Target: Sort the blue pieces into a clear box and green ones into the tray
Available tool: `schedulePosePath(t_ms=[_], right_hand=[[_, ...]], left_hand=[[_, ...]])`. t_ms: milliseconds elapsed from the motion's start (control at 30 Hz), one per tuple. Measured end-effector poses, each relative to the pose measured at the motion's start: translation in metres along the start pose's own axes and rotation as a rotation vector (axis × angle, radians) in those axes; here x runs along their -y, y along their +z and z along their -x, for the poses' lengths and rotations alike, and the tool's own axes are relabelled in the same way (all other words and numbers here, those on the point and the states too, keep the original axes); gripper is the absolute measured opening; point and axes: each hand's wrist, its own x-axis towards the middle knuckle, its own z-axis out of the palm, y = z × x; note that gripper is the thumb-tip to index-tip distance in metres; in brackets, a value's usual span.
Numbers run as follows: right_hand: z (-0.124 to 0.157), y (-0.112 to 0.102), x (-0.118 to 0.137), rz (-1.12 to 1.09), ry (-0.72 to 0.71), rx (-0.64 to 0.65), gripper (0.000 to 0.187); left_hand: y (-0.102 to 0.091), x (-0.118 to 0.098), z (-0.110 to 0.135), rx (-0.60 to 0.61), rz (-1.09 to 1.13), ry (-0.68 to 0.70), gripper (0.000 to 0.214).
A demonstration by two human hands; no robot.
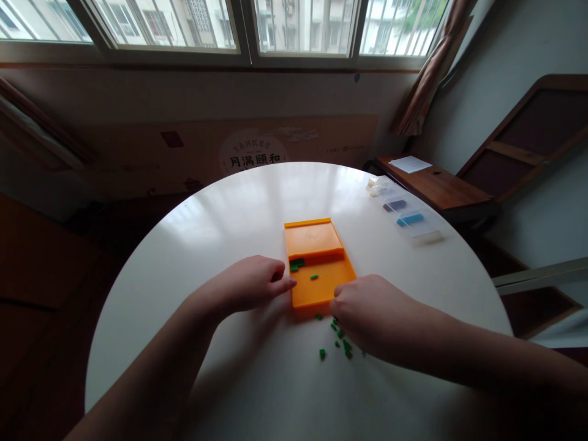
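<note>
from my far seat i see first the round white table (138, 318). over it are two bare hands: the left hand (255, 278) has its fingers curled in, the thumb tip standing at the left rim of the orange case (321, 294); whether it presses there or holds something, i cannot say. the right hand (362, 306) is folded at the near right corner of the case, fingertips hidden, so how far they part and what they have, i also cannot say.

the case lies near the middle of the table, its tray on the near side and its flat panel beyond. at the far right lie clear packets (420, 231).

i judge that the right wrist, passing low, could sweep small pieces away, and a push on the rim could slide the case or shake what lies within.

my count: one table, two hands, one case, at least three packets (blurred), about eight scattered green pieces (322, 354) before the tray, one single green piece (314, 277) on its floor, and one green cluster (297, 263) in its far left corner, too small for counting inside.
</note>
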Motion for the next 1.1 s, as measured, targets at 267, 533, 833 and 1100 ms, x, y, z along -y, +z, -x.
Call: schedulePosePath(t_ms=[267, 533, 833, 1100], right_hand=[[0.002, 0.005, 0.003, -0.089, 0.033, -0.074, 0.013], [-0.013, -0.006, -0.022, -0.145, 0.137, -0.381, 0.017], [-0.037, 0.011, -0.032, -0.057, 0.044, -0.315, 0.017], [-0.037, 0.014, -0.029, -0.106, 0.089, -0.356, 0.016]], left_hand=[[0.0, 0.0, 0.001, -0.004, 0.007, 0.003, 0.05], [-0.002, -0.007, 0.004, -0.025, -0.01, -0.002, 0.045], [-0.003, -0.008, 0.007, -0.033, -0.003, 0.005, 0.045], [-0.003, -0.007, 0.008, -0.032, 0.008, 0.018, 0.046]])
